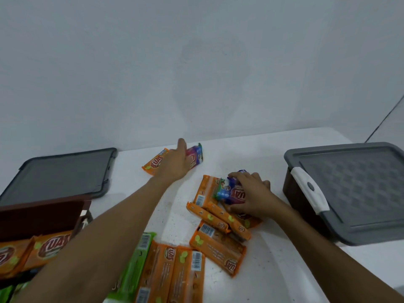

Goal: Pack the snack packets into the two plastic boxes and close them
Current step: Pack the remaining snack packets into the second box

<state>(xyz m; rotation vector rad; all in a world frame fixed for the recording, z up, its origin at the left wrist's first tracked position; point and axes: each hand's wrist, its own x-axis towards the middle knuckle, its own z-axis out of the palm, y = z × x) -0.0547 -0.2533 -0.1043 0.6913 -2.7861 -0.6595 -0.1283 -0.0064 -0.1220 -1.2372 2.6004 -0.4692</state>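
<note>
Now the left hand lies flat with open fingers on far packets. Fingers of the right hand curl around a packet pile. Next, they go into the open box.

A bare white wall and a plain white desk are showing an indoor room, kind unclear.
</note>
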